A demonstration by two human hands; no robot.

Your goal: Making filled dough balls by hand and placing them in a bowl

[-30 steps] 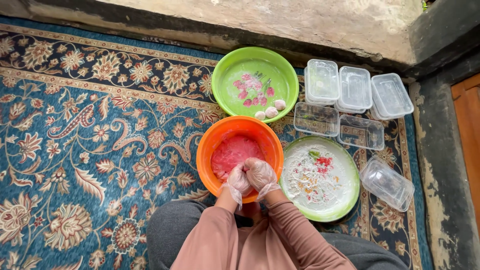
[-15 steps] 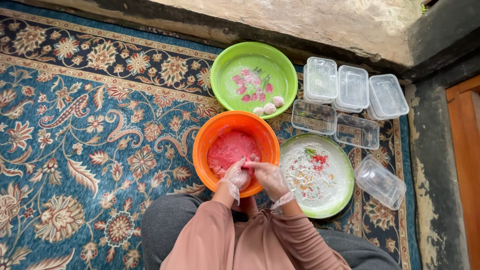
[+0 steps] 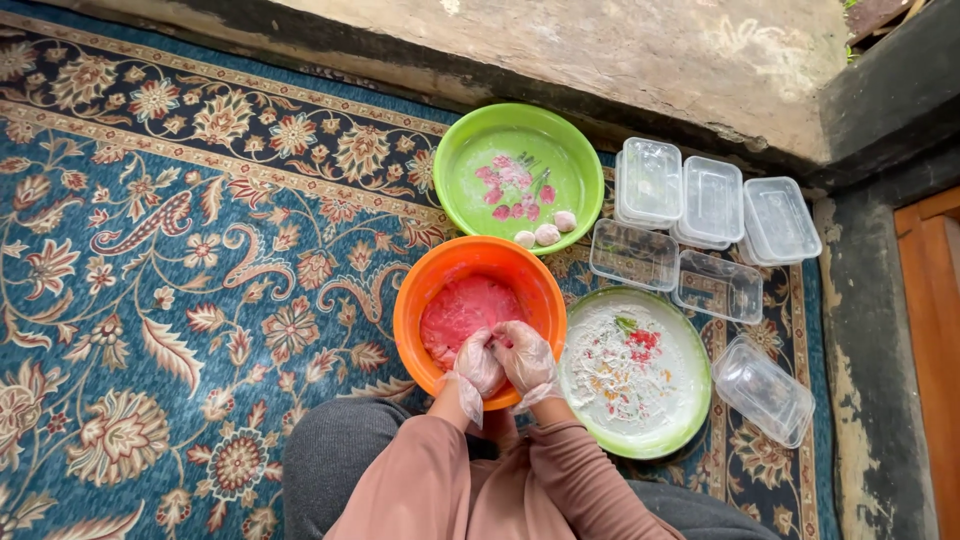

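Observation:
Both my hands wear thin clear plastic gloves and meet over the near rim of an orange bowl (image 3: 420, 290) that holds pink dough (image 3: 462, 308). My left hand (image 3: 477, 362) and my right hand (image 3: 524, 358) press together, fingers curled around a small piece that is hidden between them. A green plate (image 3: 678, 432) dusted with white flour lies just right of my hands. Farther off, a green bowl (image 3: 470, 160) with a pink flower pattern holds three small pale dough balls (image 3: 546, 234).
Several clear plastic containers (image 3: 712, 200) and lids lie at the right, one box (image 3: 762, 388) tipped near the plate. A blue patterned carpet (image 3: 180, 260) covers the floor. A concrete step (image 3: 620, 60) runs along the far side.
The view has shifted slightly. My hands stay together over the orange bowl, working the small piece between them; nothing else has moved.

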